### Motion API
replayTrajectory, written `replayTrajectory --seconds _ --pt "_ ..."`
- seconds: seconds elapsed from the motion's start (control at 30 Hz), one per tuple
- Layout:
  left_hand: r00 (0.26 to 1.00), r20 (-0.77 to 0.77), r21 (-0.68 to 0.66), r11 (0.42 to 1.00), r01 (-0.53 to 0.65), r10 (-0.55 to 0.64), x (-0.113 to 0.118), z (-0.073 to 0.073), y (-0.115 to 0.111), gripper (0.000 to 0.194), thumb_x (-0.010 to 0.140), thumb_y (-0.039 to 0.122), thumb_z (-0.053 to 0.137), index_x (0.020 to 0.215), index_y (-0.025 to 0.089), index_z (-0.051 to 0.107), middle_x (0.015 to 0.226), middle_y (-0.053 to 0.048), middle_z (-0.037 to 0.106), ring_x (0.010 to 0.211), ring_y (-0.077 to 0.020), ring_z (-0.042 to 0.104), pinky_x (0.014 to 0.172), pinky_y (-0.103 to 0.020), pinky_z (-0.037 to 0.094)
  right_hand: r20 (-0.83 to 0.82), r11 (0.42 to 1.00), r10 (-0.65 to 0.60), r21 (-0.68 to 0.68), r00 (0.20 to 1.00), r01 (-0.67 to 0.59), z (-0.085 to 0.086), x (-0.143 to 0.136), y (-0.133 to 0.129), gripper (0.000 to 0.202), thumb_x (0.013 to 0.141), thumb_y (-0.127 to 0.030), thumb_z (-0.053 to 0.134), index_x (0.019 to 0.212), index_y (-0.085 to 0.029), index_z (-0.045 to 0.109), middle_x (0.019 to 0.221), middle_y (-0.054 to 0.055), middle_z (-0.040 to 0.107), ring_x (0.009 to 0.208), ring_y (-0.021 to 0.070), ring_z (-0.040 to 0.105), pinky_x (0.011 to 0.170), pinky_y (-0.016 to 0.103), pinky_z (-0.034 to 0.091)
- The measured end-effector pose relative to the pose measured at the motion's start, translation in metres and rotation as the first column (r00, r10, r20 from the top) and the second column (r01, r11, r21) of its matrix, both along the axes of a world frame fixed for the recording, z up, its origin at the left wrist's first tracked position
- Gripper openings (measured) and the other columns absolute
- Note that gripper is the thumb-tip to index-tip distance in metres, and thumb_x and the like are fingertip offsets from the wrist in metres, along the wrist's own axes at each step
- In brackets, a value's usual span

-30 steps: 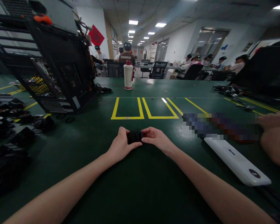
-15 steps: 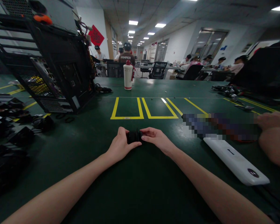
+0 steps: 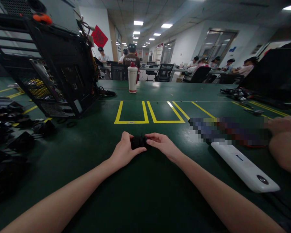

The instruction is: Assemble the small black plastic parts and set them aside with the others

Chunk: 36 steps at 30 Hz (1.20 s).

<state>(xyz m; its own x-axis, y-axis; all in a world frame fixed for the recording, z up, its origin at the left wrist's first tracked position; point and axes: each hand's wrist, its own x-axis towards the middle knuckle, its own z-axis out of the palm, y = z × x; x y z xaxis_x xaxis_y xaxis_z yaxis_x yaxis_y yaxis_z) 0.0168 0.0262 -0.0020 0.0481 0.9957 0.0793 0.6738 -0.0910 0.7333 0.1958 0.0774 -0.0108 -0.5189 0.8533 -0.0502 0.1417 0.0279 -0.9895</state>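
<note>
A small black part [image 3: 137, 141], roughly cylindrical with a thin flange standing up near its right end, sits between my two hands just above or on the green table. My left hand [image 3: 123, 149] is closed around its left side, thumb along the near face. From the other end, my right hand [image 3: 162, 144] pinches the part with thumb and fingertips. The fingers partly cover it, and its exact kind cannot be made out.
Left stands an open black computer case [image 3: 60, 71], with a pile of black parts [image 3: 8, 161] nearer. A white tumbler [image 3: 133, 79] is beyond yellow tape outlines [image 3: 132, 122]. At right lie a long white device [image 3: 244, 166] and another person's hand [image 3: 285, 142].
</note>
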Motion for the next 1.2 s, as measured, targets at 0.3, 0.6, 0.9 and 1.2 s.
replayTrajectory --seconds 0.3,0.6,0.9,1.2 --pt "1.0 0.005 0.002 1.0 -0.003 0.003 -0.0008 -0.0015 -0.0001 0.053 0.061 0.051 0.056 0.095 0.017 0.037 0.097 -0.007 0.047 0.08 -0.0196 0.053 0.06 -0.031 0.048 -0.083 0.998 0.053 -0.012 0.995 -0.054 0.0079 -0.0002 -0.0036 0.027 0.067 -0.019 0.059 0.093 -0.02 0.052 0.098 0.002 0.057 0.093 0.0134 0.053 0.087 0.035 0.039" --pt "0.999 -0.025 0.014 0.999 -0.031 0.032 0.0007 -0.0012 0.001 0.053 0.059 0.051 0.057 0.094 0.017 0.037 0.093 -0.006 0.047 0.079 -0.02 0.054 0.06 -0.032 0.047 -0.102 1.0 -0.01 -0.028 0.995 0.008 0.0035 -0.0017 -0.0013 0.037 0.065 -0.016 0.06 0.101 -0.02 0.05 0.105 0.004 0.054 0.095 0.0141 0.053 0.087 0.034 0.04" --pt "1.0 -0.005 -0.008 1.0 -0.015 0.015 0.0003 -0.0022 0.0011 0.052 0.06 0.05 0.056 0.096 0.017 0.036 0.098 -0.008 0.048 0.081 -0.0216 0.054 0.061 -0.033 0.047 -0.067 0.992 -0.004 -0.123 0.998 -0.005 0.0006 0.001 0.0 0.036 0.065 -0.018 0.062 0.1 -0.018 0.052 0.105 0.006 0.055 0.098 0.0167 0.052 0.09 0.035 0.039" --pt "1.0 0.0 0.008 1.0 0.002 -0.002 -0.0012 -0.0014 -0.0005 0.052 0.061 0.051 0.055 0.096 0.017 0.036 0.096 -0.007 0.047 0.079 -0.0202 0.054 0.059 -0.031 0.048 -0.083 0.998 0.046 -0.042 0.996 -0.049 0.0076 0.0004 -0.0036 0.033 0.062 -0.015 0.063 0.092 -0.019 0.05 0.1 0.003 0.055 0.094 0.0154 0.054 0.085 0.034 0.042"
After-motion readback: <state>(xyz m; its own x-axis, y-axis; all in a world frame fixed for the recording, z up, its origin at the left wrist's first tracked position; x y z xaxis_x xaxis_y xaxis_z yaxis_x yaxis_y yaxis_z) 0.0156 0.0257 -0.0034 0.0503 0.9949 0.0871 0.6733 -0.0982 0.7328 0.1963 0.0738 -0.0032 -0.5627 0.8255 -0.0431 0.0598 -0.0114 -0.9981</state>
